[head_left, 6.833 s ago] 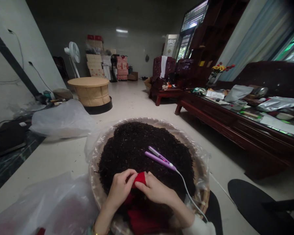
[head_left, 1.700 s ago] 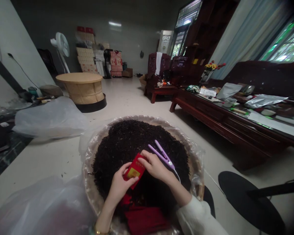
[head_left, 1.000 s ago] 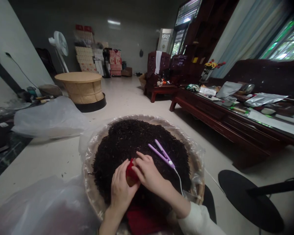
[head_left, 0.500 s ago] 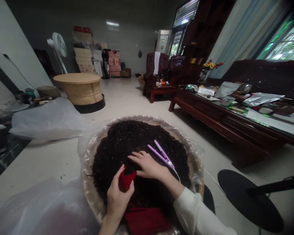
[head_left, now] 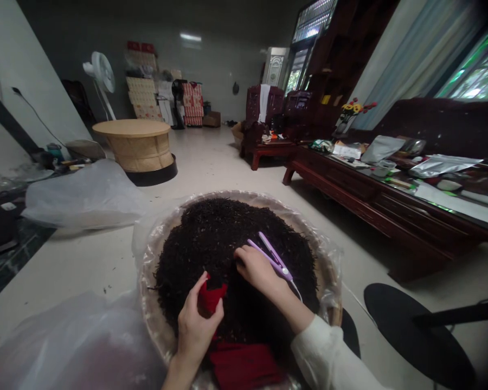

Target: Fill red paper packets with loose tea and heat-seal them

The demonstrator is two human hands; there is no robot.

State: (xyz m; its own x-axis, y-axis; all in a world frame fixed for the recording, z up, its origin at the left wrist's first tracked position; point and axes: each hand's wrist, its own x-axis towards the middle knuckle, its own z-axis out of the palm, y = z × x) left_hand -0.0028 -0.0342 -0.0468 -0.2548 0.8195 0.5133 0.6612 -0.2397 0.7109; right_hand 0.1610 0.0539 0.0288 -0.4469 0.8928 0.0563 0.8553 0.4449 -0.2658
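Note:
My left hand is closed around a small red pouch, its open mouth facing up with dark contents showing. My right hand has its fingers curled down into a heap of dark dried tea leaves, gripping some; the fingertips are partly hidden. Just beyond that hand, a small purple flat iron with a white cord lies on the leaves, its jaws apart. A stack of flat red pouches rests at the near edge. Everything sits in a round plastic-lined basket.
A low dark wooden table covered with bags and papers stands on the right. Near it is a black round stand base. Clear plastic sheeting lies left, before a round wooden-topped basket. A white fan stands behind.
My right hand has moved away from the pouch, to the right, and its spread fingers have curled into the tea leaves. My left hand still holds the red pouch.

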